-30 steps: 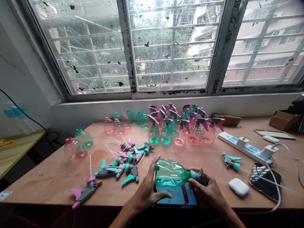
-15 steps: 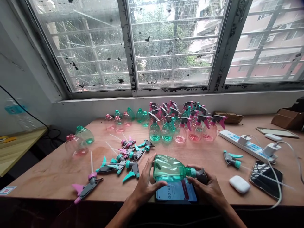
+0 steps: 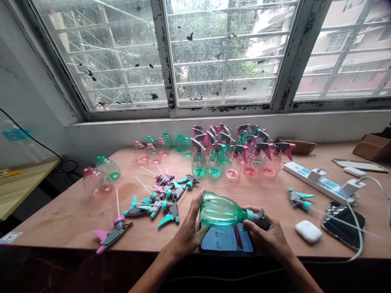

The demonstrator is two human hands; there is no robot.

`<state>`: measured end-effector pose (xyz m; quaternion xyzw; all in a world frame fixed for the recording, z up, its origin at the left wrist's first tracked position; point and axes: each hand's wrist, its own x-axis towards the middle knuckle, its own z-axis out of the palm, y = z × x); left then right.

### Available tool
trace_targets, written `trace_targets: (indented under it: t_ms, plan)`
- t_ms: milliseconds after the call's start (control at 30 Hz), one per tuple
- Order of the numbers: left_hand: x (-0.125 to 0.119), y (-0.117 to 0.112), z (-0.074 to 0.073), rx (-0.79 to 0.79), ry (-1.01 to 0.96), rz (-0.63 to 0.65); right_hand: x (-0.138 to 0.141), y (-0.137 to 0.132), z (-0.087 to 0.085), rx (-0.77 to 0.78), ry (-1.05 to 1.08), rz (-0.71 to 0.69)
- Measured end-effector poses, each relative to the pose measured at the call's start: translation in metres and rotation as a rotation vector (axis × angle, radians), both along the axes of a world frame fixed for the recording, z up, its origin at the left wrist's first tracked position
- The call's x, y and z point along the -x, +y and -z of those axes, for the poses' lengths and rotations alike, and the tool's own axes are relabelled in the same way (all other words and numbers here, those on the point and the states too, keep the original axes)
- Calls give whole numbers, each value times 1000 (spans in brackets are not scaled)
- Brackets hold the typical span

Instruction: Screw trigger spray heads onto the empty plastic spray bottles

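A green spray bottle [image 3: 221,210] lies sideways between my hands, just above the table's front edge. My left hand [image 3: 193,226] is closed around its base end. At the neck, the fingers of my right hand [image 3: 267,232] grip the grey and teal trigger sprayer [image 3: 258,218], which sits on the bottle's mouth. How far the collar is threaded I cannot tell. Under the bottle lies a phone [image 3: 226,240] with a lit timer screen. Left of my hands is a pile of loose trigger sprayers [image 3: 166,199], and a pink one [image 3: 113,234] lies nearer the edge.
Bottles fitted with sprayers [image 3: 233,162] stand at the back. Open bottles [image 3: 152,152] stand left of them, with two more [image 3: 97,181] at the far left. On the right are a power strip [image 3: 319,183], a teal sprayer [image 3: 299,200], a white case [image 3: 308,231] and a dark phone [image 3: 343,224].
The bottle has tilted a little and shifted slightly right in my hands. My right fingers have changed position around the sprayer collar. The view has dipped slightly.
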<state>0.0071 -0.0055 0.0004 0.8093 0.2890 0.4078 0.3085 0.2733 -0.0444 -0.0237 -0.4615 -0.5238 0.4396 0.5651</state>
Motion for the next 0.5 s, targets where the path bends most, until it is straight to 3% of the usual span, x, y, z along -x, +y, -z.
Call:
trace_targets:
  t_ms: [167, 367, 500]
  plan:
    - [1, 0, -8, 125, 65, -7, 2, 0, 2, 36, 47, -19]
    - [0, 1, -4, 33, 11, -28, 1, -1, -1, 45, 4, -27]
    - [0, -1, -6, 107, 18, -26, 3, 0, -2, 51, 35, -33]
